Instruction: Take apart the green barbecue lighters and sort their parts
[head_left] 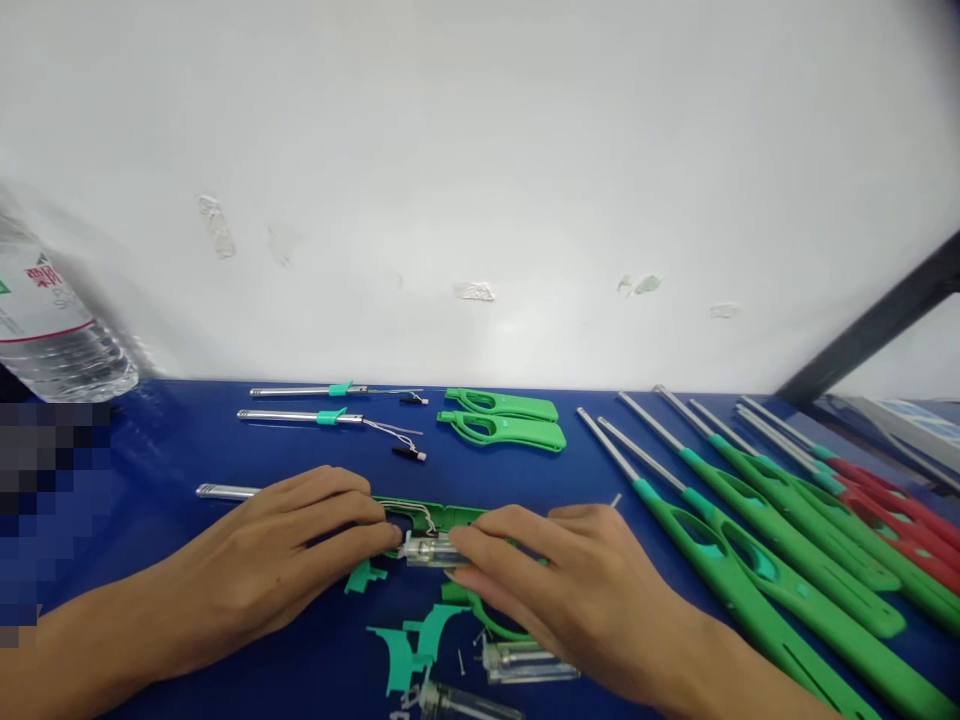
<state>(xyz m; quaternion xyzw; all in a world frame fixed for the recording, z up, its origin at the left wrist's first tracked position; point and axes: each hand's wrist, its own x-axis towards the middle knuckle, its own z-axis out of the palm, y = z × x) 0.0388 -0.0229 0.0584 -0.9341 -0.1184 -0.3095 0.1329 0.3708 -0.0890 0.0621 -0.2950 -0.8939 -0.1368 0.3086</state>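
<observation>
My left hand bends over the left end of an open green lighter casing, its fingers closed on it. A metal tube sticks out past that hand, and white wires lie inside the casing. With closed fingers, my right hand grips a clear fuel tank with a white tip, at the casing's near edge. My left fingertips are close to that tip. Below lie several teal triggers, more clear tanks and another green casing half, partly hidden by my right hand.
Several finished-looking green lighters and red lighters lie on the right. Behind my hands are two metal tubes with wires and green casing halves. A water bottle stands left, before a white wall.
</observation>
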